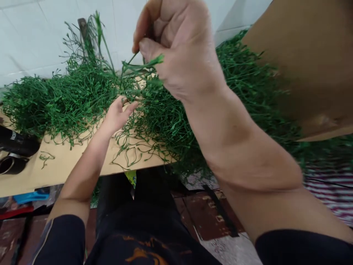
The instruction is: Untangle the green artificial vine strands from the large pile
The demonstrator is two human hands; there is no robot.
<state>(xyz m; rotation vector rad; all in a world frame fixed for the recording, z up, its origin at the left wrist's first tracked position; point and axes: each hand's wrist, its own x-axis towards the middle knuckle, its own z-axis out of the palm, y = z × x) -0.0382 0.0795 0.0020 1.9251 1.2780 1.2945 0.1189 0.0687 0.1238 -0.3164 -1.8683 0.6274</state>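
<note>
My right hand [176, 40] is raised above the cardboard-topped table, with thumb and fingers pinched on a thin green artificial plant stem [134, 58]. More green sprigs hang and branch just below that pinch. Lower and to the left, my left hand [118, 114] reaches to the edge of the greenery, thumb held apart from the fingers. Strands partly cover its fingertips, and nothing is plainly gripped there. A large heap of green stems [171, 121] lies under my right forearm. Another heap of stems [68, 95] spreads left of my left hand.
Loose strands lie on the cardboard sheet [63, 165]. A black bottle [18, 141] and a dark cup [12, 164] are at the left edge. A big brown cardboard panel [309, 66] stands at right. White tiles [35, 33] rise behind; a blue object [31, 197] sits below the table.
</note>
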